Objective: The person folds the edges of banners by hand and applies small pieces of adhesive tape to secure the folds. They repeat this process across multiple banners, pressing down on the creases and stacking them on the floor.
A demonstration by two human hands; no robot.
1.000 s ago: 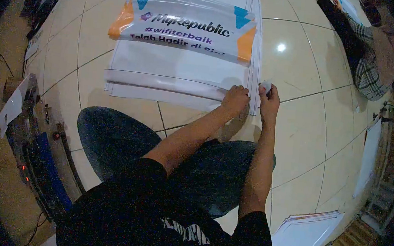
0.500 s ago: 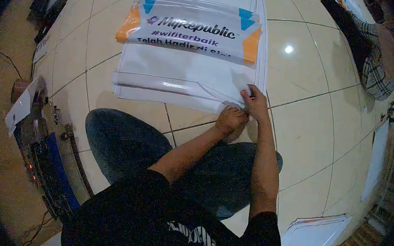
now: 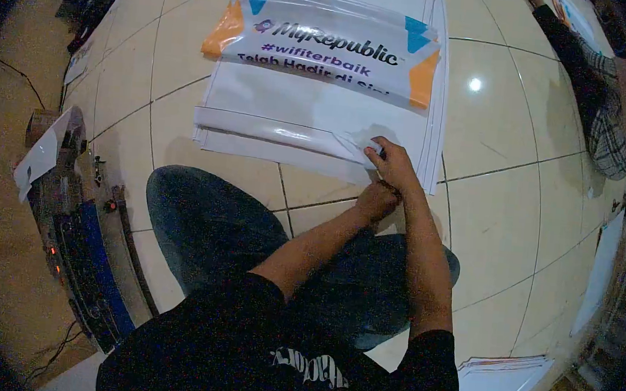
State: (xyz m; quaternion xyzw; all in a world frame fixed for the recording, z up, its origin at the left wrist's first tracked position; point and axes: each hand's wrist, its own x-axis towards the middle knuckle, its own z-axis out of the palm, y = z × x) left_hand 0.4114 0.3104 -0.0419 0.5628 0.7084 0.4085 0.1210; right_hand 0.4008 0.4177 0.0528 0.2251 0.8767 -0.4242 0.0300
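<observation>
A white vinyl banner [image 3: 277,95] lies on the floor in front of my knees, its near edge folded over into a strip [image 3: 267,128]. Its printed part [image 3: 326,44] is gathered in folds, with orange and blue corners and the lettering MyRepublic. My right hand [image 3: 392,164] is at the right end of the strip, thumb and forefinger closing on the creased vinyl. Just below it, at the near right corner, my left hand [image 3: 377,201] is closed, its fingertips partly behind the right wrist. What the left fingers hold is hidden.
More white sheets [image 3: 433,154] lie under the banner. A stack of sheets [image 3: 497,387] rests at lower right. Left of my knees stands a long dark machine [image 3: 81,250] with a blue strip. Another person's checked sleeve [image 3: 608,139] is at upper right.
My right hand has moved left along the folded strip, and its fingers have come down onto it. The left hand has drawn slightly back towards me. The whole view has shifted a little.
</observation>
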